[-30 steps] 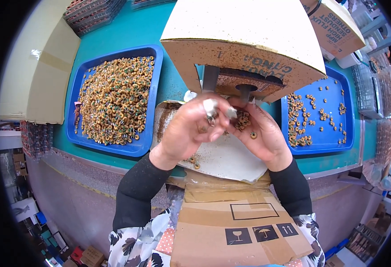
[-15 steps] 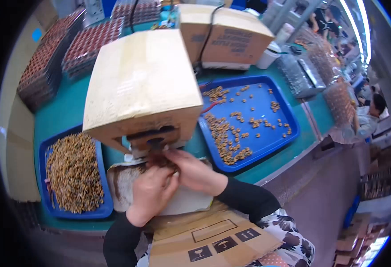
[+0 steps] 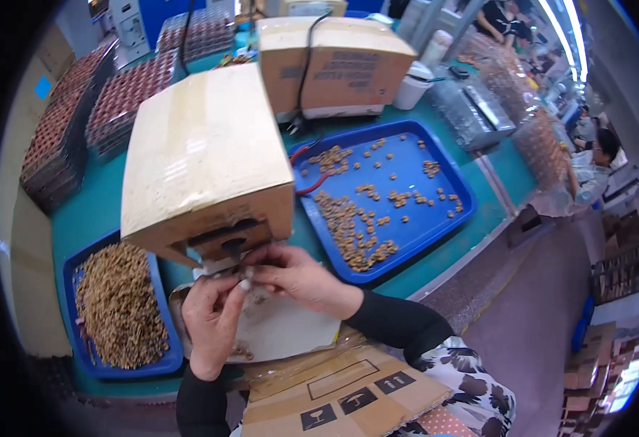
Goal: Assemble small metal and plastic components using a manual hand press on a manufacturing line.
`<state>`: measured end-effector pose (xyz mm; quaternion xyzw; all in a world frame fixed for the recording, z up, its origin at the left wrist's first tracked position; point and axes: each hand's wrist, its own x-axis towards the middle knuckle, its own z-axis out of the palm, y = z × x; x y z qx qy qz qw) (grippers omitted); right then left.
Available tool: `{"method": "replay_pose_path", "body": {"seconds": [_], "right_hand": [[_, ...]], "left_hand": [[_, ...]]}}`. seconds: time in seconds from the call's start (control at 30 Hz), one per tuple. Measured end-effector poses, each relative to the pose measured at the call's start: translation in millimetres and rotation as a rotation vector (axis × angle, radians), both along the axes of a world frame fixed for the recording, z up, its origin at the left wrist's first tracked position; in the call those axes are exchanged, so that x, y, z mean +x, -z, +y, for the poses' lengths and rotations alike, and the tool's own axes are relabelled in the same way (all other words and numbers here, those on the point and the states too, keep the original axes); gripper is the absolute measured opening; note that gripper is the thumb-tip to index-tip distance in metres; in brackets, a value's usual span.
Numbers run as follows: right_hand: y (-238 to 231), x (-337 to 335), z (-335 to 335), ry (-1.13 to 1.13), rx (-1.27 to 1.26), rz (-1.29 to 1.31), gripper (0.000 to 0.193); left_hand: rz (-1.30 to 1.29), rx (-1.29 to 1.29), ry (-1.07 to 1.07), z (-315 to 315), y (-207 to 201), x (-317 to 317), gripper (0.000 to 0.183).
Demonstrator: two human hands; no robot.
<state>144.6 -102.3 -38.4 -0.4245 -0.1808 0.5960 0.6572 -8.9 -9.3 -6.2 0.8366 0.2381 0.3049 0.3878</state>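
Observation:
My left hand (image 3: 212,317) and my right hand (image 3: 301,279) meet fingertip to fingertip just below the dark opening of a cardboard box (image 3: 207,142). Both are pinched closed; whatever small thing sits between the fingers is too small and covered to name. Inside the opening, a dark metal part (image 3: 233,246) shows right above my fingers. Beneath the hands lies a pale board (image 3: 290,331) with brown crumbs on it. To the left, a blue tray (image 3: 169,320) is heaped with small brown pieces. On the right, another blue tray (image 3: 421,222) carries scattered small round brown pieces.
A red-handled tool (image 3: 312,186) leans at the right tray's left edge. Behind stand a second cardboard box (image 3: 348,76), a white bucket (image 3: 411,89) and stacked red-brown trays (image 3: 132,95). A cardboard flap (image 3: 341,393) covers my lap. Another person (image 3: 600,153) sits far right.
My left hand has shifted left and turned, its fingers now showing more plainly. My right fingers have come down against it, still at the opening. The whole view has swung slightly.

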Motion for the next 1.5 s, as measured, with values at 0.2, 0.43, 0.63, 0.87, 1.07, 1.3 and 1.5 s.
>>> {"method": "replay_pose_path", "body": {"seconds": [0.2, 0.43, 0.63, 0.87, 1.07, 1.3, 1.5], "right_hand": [[-7, 6, -8, 0.076, -0.064, -0.059, 0.024], [-15, 5, -7, 0.061, -0.049, 0.002, 0.018], [-15, 5, -4, 0.073, -0.050, 0.032, 0.017], [-14, 3, -3, 0.081, -0.046, 0.027, 0.015], [-16, -1, -4, 0.125, -0.023, 0.046, 0.016], [-14, 4, -5, 0.059, -0.027, 0.034, 0.017], [-14, 2, -1, 0.042, -0.043, 0.048, 0.015]], "left_hand": [[-0.046, 0.030, 0.027, 3, 6, 10, 0.011], [-0.179, 0.025, 0.043, -4, -4, 12, 0.011], [-0.202, 0.003, 0.048, -4, -5, 11, 0.010], [-0.169, 0.023, 0.082, 1, -7, 12, 0.009], [-0.136, 0.024, 0.103, 6, -10, 13, 0.008], [-0.127, -0.020, 0.088, -1, -12, 10, 0.009], [-0.159, 0.035, 0.082, 2, -7, 8, 0.009]]}}
